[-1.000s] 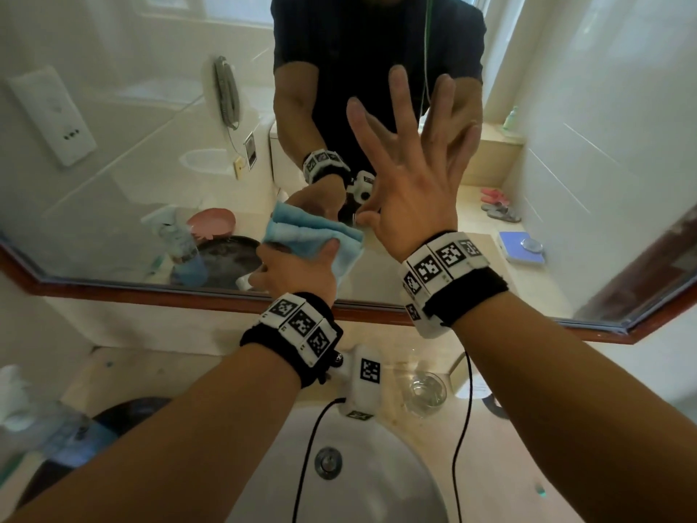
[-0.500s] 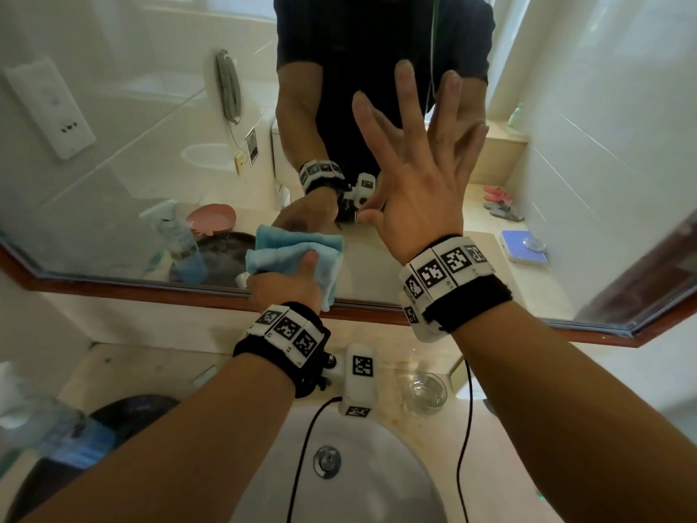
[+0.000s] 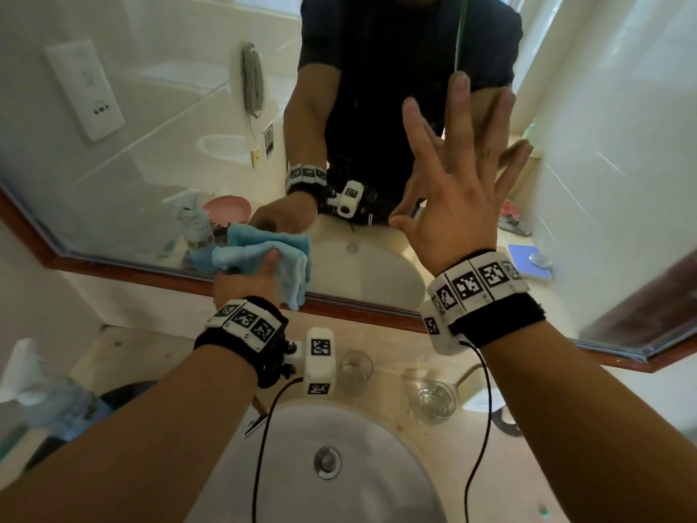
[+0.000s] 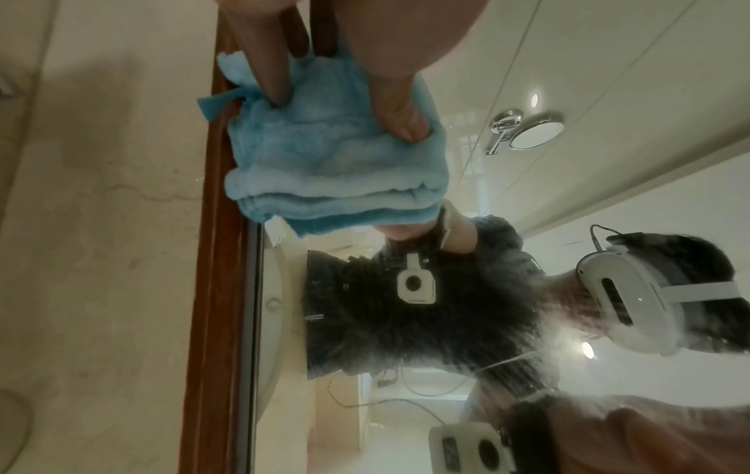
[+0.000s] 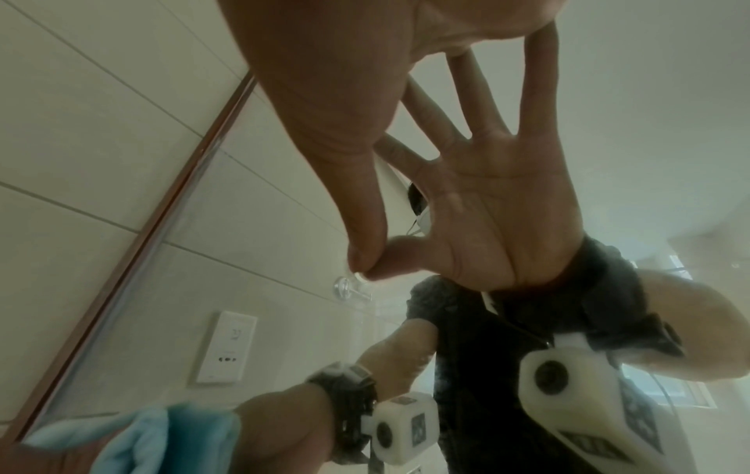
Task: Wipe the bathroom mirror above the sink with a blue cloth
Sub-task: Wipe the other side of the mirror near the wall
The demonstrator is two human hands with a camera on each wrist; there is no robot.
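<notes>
My left hand [image 3: 247,279] grips a folded blue cloth [image 3: 264,254] and presses it on the mirror [image 3: 143,145] just above its brown lower frame [image 3: 132,271]. In the left wrist view the thumb and fingers [image 4: 399,105] dig into the blue cloth [image 4: 333,166], which overlaps the frame [image 4: 215,288]. My right hand [image 3: 452,190] is spread flat, fingertips [image 3: 460,83] and thumb tip touching the glass to the right of the cloth. The right wrist view shows that right hand [image 5: 365,179] meeting its own reflection, with the blue cloth [image 5: 134,439] at the lower left.
Below the mirror lies a white sink [image 3: 362,496] with a drain [image 3: 327,462]. Two clear glasses [image 3: 432,403] stand on the beige counter [image 3: 433,466] behind it. A spray bottle [image 3: 45,390] stands at the left edge. White tiled wall [image 3: 622,126] runs along the right.
My left hand has slid the cloth left and down along the bottom of the mirror, onto the frame. My right hand stays spread on the glass.
</notes>
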